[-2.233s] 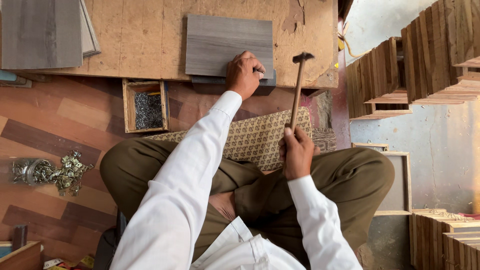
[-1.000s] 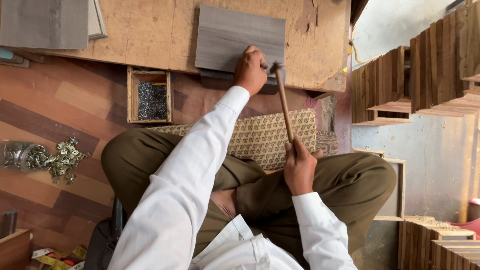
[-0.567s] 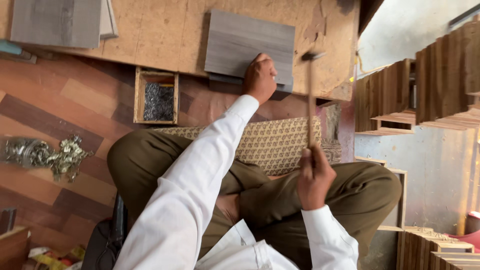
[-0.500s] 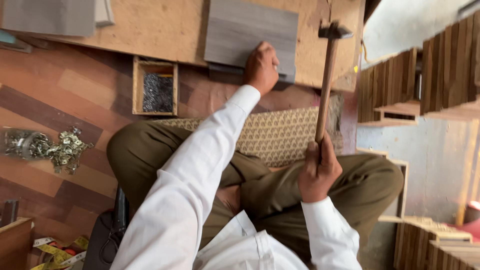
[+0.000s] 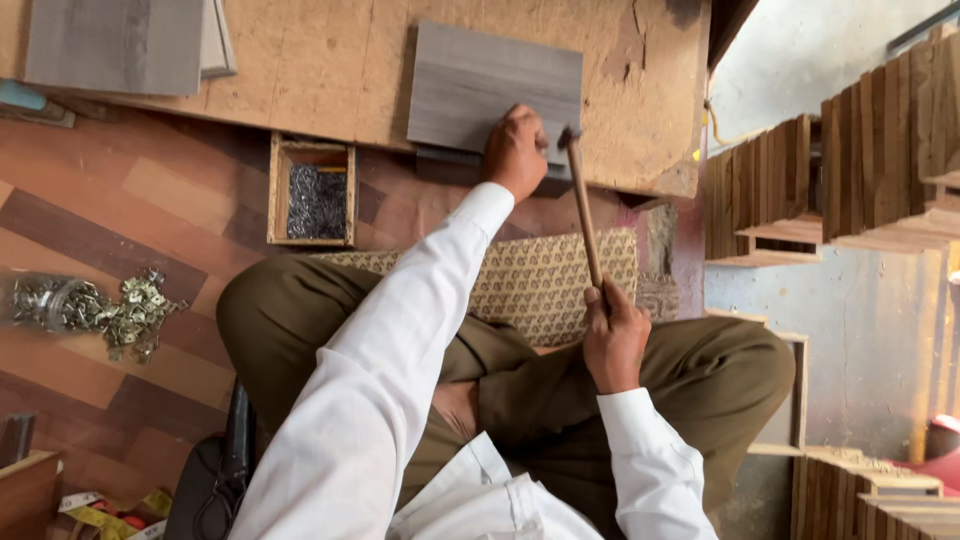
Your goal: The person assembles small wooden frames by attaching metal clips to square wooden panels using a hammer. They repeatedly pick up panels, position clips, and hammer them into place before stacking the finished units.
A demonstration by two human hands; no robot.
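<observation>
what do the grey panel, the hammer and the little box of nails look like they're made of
Grey panel: probably laminate-faced board, matte, with fine printed grain streaks.
Hammer, held in the right hand: pale bare wooden handle; dark head, likely steel.
Small box: raw wood or particle board with pale unfinished edges, holding dark, glinting nails that look like metal.

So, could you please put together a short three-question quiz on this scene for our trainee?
1. True or false: the right hand grips the hammer near the bottom end of its wooden handle.
2. What does the left hand rest on?
A. the grey panel
B. the small wooden box of dark nails
C. the patterned mat
3. Fill in: the pile of small metal fittings lies on the ____.

Key:
1. True.
2. A; the hand presses on its near edge, beside the hammer head.
3. Floor, the wood-pattern one, on the person's left.
</observation>
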